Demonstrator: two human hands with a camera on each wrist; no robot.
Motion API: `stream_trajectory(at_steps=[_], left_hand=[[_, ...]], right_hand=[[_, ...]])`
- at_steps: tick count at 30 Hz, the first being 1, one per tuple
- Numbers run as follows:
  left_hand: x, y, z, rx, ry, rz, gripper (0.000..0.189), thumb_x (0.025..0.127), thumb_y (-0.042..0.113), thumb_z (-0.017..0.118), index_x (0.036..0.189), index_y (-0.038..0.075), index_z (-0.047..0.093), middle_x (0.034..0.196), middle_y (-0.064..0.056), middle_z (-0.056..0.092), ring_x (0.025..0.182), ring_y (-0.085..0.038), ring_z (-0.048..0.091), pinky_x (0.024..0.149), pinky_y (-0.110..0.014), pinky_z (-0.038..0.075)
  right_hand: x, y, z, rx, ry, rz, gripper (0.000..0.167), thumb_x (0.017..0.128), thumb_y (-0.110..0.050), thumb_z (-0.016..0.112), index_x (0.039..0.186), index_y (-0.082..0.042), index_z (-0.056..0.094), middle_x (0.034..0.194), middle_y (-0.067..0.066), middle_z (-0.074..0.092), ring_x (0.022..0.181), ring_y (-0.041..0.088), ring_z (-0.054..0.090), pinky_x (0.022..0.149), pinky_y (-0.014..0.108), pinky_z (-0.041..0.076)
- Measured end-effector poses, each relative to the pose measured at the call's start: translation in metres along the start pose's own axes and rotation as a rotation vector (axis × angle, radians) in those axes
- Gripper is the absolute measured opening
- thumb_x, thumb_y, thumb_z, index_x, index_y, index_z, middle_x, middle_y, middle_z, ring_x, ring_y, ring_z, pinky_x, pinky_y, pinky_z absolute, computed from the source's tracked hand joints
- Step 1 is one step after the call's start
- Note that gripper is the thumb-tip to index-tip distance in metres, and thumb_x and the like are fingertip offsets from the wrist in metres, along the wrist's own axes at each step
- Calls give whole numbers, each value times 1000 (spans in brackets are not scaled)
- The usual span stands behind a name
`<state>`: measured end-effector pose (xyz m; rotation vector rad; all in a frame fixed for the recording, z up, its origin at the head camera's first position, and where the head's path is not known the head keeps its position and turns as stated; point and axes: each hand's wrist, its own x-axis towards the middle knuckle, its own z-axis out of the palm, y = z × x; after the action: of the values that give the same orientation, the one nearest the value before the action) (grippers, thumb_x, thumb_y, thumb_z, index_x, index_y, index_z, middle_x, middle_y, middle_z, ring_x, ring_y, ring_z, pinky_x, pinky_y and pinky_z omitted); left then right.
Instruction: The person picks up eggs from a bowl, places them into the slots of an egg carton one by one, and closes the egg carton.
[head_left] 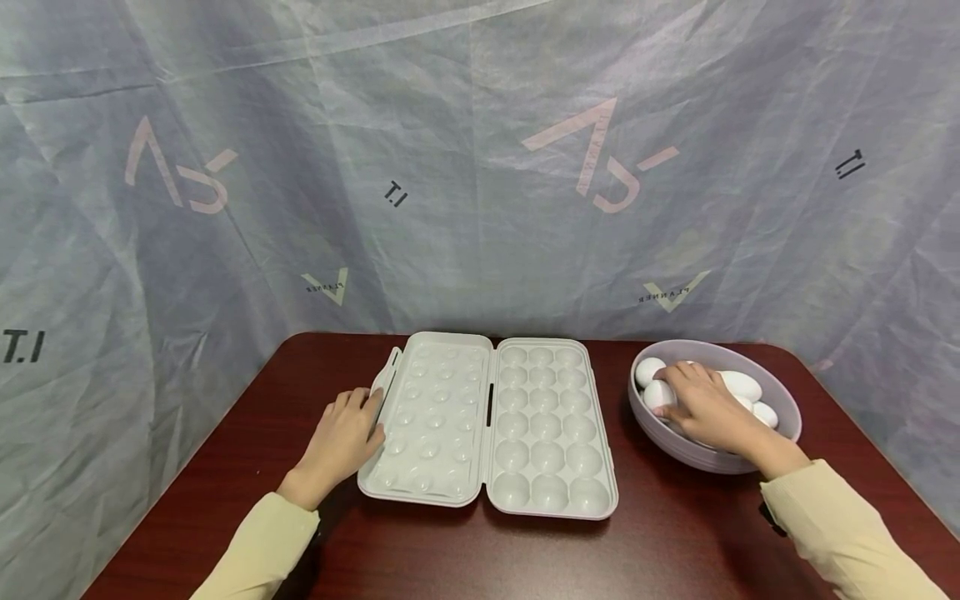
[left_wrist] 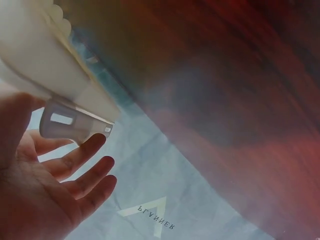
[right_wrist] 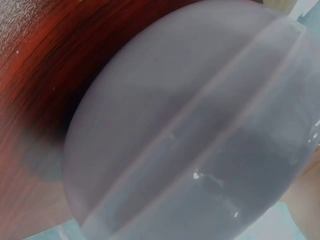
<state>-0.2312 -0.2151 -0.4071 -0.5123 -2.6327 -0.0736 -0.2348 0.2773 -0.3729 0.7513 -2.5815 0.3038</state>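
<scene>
An egg carton (head_left: pixel 490 492) lies unfolded on the table, its bumpy lid (head_left: pixel 420 433) on the left and its tray of round cups (head_left: pixel 546 427) on the right. Beside the lid's left edge is my left hand (head_left: pixel 337 437), next to the latch flap (head_left: pixel 386 372). The left wrist view shows that hand (left_wrist: pixel 55 175) with loosely bent fingers close to the flap (left_wrist: pixel 75 122). My right hand (head_left: pixel 705 408) reaches into a grey-purple bowl (head_left: pixel 712 462) of white eggs, thumb and fingers around one egg (head_left: pixel 659 398). The bowl's outer wall (right_wrist: pixel 190 125) fills most of the right wrist view.
A dark red-brown wooden table (head_left: pixel 420 554) carries the carton and the bowl. Behind it hangs a grey printed sheet (head_left: pixel 465 233), close to the table's back edge. Other eggs (head_left: pixel 741 385) lie in the bowl around the right hand.
</scene>
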Motion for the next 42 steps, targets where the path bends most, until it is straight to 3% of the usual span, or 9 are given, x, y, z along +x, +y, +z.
stream_trajectory(at_steps=[15, 25, 31, 42], left_hand=[[6, 0, -5, -67, 4, -7, 48, 77, 13, 63, 122, -4, 55, 112, -22, 56, 104, -40, 52, 81, -50, 43], [8, 1, -8, -100, 9, -3, 48, 77, 11, 62, 122, -6, 54, 113, -22, 56, 104, -40, 51, 80, -50, 43], [8, 0, -10, -128, 22, 10, 48, 77, 10, 63, 121, -6, 54, 113, -22, 56, 104, -40, 51, 81, -51, 43], [5, 1, -11, -127, 40, 24, 48, 75, 8, 64, 120, -6, 55, 112, -22, 56, 103, -40, 52, 80, -50, 43]], right_hand=[[5, -1, -6, -35, 53, 23, 43, 71, -16, 74, 107, -4, 52, 104, 16, 57, 101, 37, 48, 77, 53, 33], [16, -2, -12, -30, 49, 64, 40, 77, -18, 69, 109, -4, 51, 107, 15, 57, 106, 37, 45, 82, 56, 31], [26, -8, -13, -24, 83, 35, 44, 76, -14, 69, 115, -2, 51, 107, 13, 55, 103, 34, 45, 81, 52, 30], [53, -29, -1, 14, 56, 19, 41, 77, -16, 69, 114, -3, 54, 107, 12, 57, 105, 33, 45, 86, 53, 31]])
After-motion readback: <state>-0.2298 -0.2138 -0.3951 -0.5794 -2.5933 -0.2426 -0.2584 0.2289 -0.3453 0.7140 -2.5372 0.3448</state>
